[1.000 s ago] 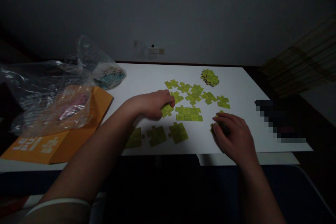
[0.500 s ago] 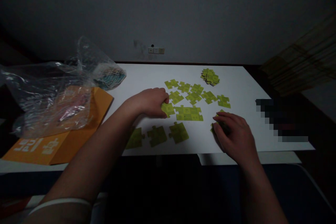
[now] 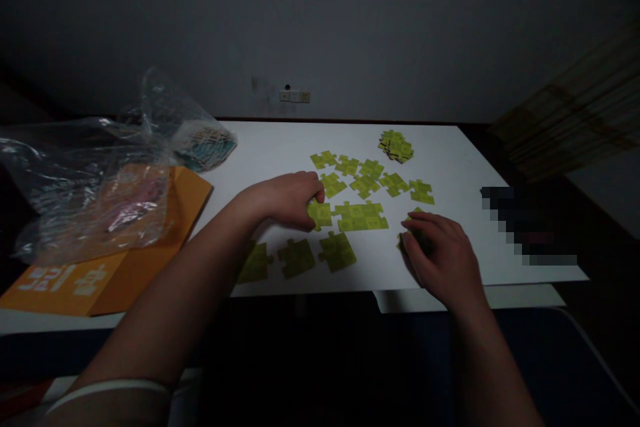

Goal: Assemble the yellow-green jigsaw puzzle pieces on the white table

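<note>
**Two hands on green puzzle pieces**

Plastic bag [image 3: 90, 180] lies on orange box [image 3: 115, 267], at 9 o'clock of left hand [image 3: 285, 200]. Left hand pinches green puzzle piece [image 3: 320, 215], which touches joined pair [image 3: 361, 216] at its 9 o'clock. Right hand [image 3: 440, 257] covers another piece [image 3: 406, 235]; can't tell its grip. Piece stack [image 3: 397, 146] at 12 o'clock.

Orange box [image 3: 125, 267]: big white block characters on its top near the front edge, too dim and skewed to read. Puzzle pieces [image 3: 360, 215]: darker printed marks, illegible.
</note>
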The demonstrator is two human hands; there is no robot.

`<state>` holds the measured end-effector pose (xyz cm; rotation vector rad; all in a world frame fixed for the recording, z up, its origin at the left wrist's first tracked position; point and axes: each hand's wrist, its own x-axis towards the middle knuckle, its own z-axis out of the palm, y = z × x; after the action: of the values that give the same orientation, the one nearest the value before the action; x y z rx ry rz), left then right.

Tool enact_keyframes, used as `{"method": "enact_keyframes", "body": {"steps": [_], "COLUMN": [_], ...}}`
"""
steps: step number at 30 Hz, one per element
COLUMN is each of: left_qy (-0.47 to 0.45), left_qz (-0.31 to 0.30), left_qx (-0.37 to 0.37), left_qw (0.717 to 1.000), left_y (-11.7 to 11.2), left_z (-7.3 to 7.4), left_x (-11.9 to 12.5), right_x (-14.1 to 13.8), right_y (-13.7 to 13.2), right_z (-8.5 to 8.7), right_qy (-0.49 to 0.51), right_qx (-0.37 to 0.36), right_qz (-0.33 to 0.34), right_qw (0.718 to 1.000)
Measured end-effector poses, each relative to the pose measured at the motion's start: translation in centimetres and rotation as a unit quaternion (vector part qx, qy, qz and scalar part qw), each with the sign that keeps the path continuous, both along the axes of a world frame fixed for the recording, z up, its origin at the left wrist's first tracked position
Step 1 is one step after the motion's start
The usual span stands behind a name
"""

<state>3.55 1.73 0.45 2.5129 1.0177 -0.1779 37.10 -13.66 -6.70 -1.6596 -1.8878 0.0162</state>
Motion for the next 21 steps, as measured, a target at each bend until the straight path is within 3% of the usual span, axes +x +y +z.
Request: {"method": "enact_keyframes", "body": {"steps": [21], "left_qy": [-0.002], "left_qz": [-0.016], "left_qx": [0.012], "left_qw": [1.000], "left_y": [-1.2], "left_z": [0.6], "left_x": [1.3], "right_x": [0.2], "right_y": [0.1], "right_z": [0.0], "right_qy": [0.000], "right_qx": [0.005], "right_qz": [0.010], "right_qw": [1.000]}}
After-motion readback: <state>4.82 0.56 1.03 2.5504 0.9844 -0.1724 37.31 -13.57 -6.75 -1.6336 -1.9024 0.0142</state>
